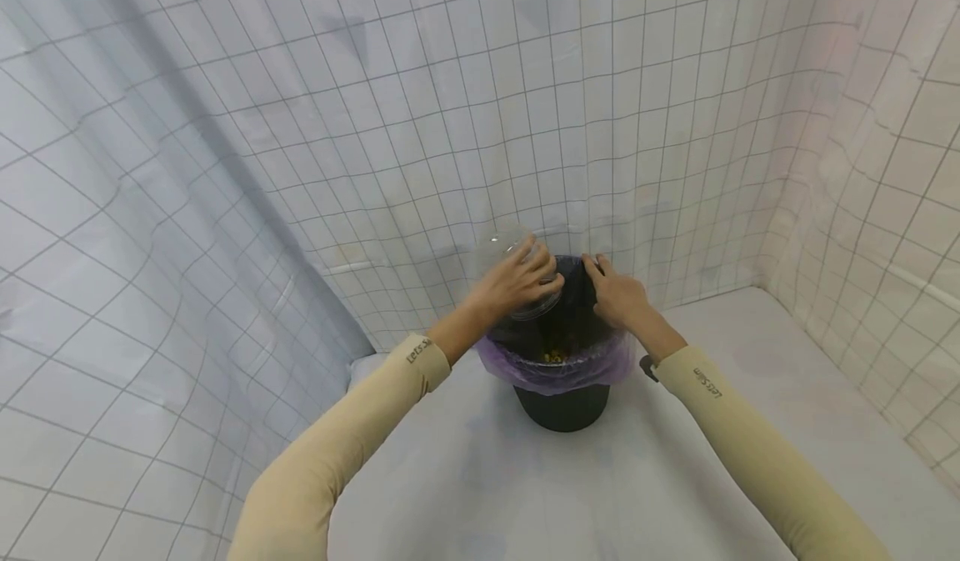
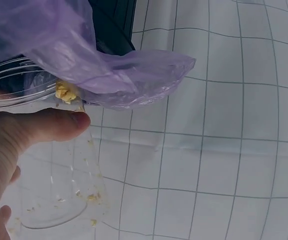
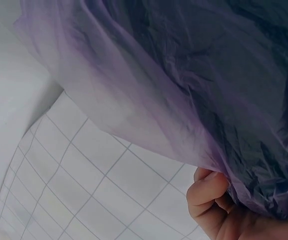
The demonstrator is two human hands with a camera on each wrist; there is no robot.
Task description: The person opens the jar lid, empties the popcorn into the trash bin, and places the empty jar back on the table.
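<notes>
A black bin (image 1: 564,411) lined with a purple plastic bag (image 1: 540,379) stands near the tiled wall. My left hand (image 1: 517,282) grips a clear plastic container (image 2: 59,175), tipped with its mouth toward the bin. In the left wrist view, a yellow crumbly lump (image 2: 66,92) sits at the container's rim, and small crumbs (image 2: 93,197) cling to its inside wall. My right hand (image 1: 618,296) holds the bag at the bin's right rim; its curled fingers (image 3: 206,192) show at the bag's edge. More yellow bits (image 1: 555,356) lie inside the bin.
White sheeting with a grid pattern (image 1: 420,127) hangs behind the bin and on both sides. A pale, smooth surface (image 1: 465,461) lies under the bin. Beside the right wrist is a small dark object (image 1: 648,368), too small to identify.
</notes>
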